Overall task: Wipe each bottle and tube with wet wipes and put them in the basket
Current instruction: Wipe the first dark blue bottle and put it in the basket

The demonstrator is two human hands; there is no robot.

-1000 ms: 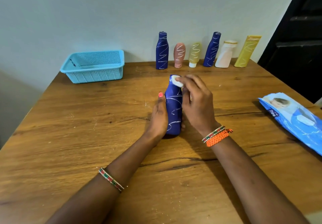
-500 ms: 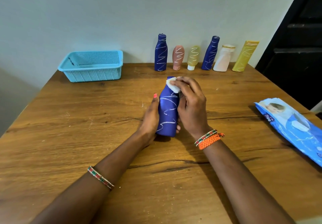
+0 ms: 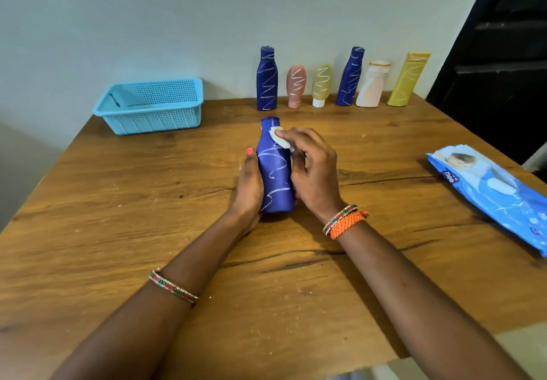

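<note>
With my left hand (image 3: 250,184) gripping the blue bottle (image 3: 275,169) upright, my right hand (image 3: 313,169) pinched the wet wipe (image 3: 278,138) at its neck; I judged firm downward strokes best.

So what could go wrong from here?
1. The left hand grips only the low part of the blue bottle while the right hand rubs the wipe near its neck; it could tip.
2. White scribbles lower down may get missed.
3. The basket is far left; the bottle could slip on the way.

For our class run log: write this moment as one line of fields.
step: wiping | left hand: holds blue bottle | right hand: presses wet wipe on neck | basket: no bottles visible | waiting: six
</note>
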